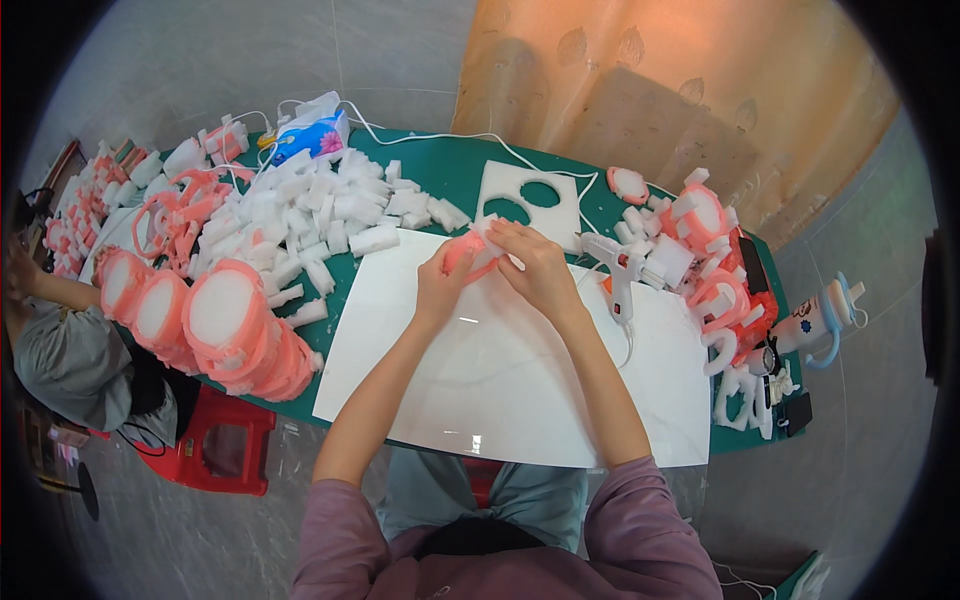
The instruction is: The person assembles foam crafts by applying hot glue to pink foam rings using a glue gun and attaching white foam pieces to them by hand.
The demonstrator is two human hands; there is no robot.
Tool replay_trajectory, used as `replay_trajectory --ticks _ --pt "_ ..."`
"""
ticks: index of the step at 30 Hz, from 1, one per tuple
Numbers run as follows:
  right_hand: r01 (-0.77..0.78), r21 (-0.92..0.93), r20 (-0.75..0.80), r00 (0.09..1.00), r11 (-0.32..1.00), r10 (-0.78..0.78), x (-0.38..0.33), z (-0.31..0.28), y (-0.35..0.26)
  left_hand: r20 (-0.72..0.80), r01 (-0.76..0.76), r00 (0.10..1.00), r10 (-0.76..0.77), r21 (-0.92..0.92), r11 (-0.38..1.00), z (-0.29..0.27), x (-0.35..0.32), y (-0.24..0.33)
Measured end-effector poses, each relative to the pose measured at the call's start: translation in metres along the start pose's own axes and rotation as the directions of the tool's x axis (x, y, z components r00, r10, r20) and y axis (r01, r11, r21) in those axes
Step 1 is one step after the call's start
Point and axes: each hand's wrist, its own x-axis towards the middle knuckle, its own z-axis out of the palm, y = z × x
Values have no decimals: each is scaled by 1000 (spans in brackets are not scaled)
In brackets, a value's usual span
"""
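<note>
Pink curved foam (463, 247) rests in 2 bare hands (535, 268).

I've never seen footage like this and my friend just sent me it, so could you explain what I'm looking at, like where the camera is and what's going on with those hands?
There is no machine here: you see a person's bare left hand and right hand. The single picture comes from a wide fisheye camera on that person's head, looking down, so edges curve.

Both hands hold a small pink-and-white foam piece above a white sheet on a green table. To the left lie a heap of white foam blocks and stacked pink-and-white rounds. Beyond the hands is a foam panel with two holes; to the right, a white glue gun.
</note>
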Motion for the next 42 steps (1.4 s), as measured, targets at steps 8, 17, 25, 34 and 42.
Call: replay_trajectory --ticks 8,17,25,34,42 --pt "-7 113 37 999 994 2 -2 -6 10 1 -47 999 48 152 987 -1 -1 7" --pt "53 121 36 998 991 -58 -2 -6 10 0 -23 1000 23 67 997 0 0 -2" --pt "40 120 -2 999 992 -40 1 -1 6 -21 -30 999 31 28 999 -2 2 -6" --pt "-8 122 -21 1000 992 10 3 0 0 -14 -44 999 45 21 999 -2 -1 -1" --pt "12 96 -42 999 995 -8 1 4 4 -9 32 999 -33 -92 995 3 -2 8"
